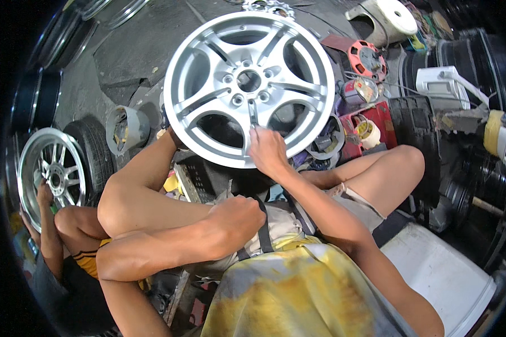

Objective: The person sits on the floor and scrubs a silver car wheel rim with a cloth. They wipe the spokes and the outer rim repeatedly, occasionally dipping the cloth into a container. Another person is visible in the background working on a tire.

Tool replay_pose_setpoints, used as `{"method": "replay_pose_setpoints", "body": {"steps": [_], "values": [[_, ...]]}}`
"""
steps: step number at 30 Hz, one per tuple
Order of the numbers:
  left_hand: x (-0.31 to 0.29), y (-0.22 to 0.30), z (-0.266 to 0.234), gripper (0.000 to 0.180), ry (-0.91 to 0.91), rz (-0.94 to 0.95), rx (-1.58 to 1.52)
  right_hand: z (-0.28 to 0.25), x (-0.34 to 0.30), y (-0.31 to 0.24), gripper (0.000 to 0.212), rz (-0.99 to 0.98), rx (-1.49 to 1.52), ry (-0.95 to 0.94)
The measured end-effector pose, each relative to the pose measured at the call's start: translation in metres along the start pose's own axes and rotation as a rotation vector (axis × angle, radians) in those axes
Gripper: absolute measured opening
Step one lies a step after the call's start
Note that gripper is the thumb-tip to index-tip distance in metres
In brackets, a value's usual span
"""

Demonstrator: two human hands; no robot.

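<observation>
Silver wheel rim (262,84) sits just ahead of the right hand (269,150), tilted so its face shows to the wearer. Right hand: fingers bent, tips on the lowest spoke below the hub, at the slot; can't tell if something small is pinched in there, fingers hide it. Left hand (237,223): back and to the left of the right one, low over the lap, well off the rim, beside a black strap (266,233). It's curled in, fingertips out of sight, so can't tell if it grips anything. Forward and left of the left hand: grey bucket (138,132), then black tyre (97,149), then a second spoked rim (70,180) with a co-worker's hand (45,195) on it. Forward and right of the right hand: red box (385,123), small tin (354,92), orange-red reel (368,57), and farther out, a white stool (396,17) lying on its side. Behind and right of the right hand: flat white panel (438,269).
</observation>
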State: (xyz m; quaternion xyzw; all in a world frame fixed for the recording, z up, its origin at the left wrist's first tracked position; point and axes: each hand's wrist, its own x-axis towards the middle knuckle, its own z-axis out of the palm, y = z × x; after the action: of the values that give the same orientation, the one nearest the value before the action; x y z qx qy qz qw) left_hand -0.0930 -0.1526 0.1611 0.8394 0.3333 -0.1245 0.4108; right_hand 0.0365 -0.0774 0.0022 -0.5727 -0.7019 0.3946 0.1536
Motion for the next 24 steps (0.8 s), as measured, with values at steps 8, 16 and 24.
{"method": "replay_pose_setpoints", "body": {"steps": [8, 16, 24], "values": [[0.006, 0.0, -0.009, 0.011, -0.102, -0.037, -0.003, 0.028, 0.003, 0.007, 0.026, 0.059, 0.089, 0.059], [0.007, 0.003, -0.009, 0.014, -0.075, -0.049, 0.02, 0.021, 0.007, -0.003, 0.027, 0.092, 0.025, -0.027], [0.01, 0.003, -0.009, 0.014, -0.055, -0.042, 0.048, 0.014, 0.023, -0.006, 0.017, 0.023, -0.025, 0.04]]}}
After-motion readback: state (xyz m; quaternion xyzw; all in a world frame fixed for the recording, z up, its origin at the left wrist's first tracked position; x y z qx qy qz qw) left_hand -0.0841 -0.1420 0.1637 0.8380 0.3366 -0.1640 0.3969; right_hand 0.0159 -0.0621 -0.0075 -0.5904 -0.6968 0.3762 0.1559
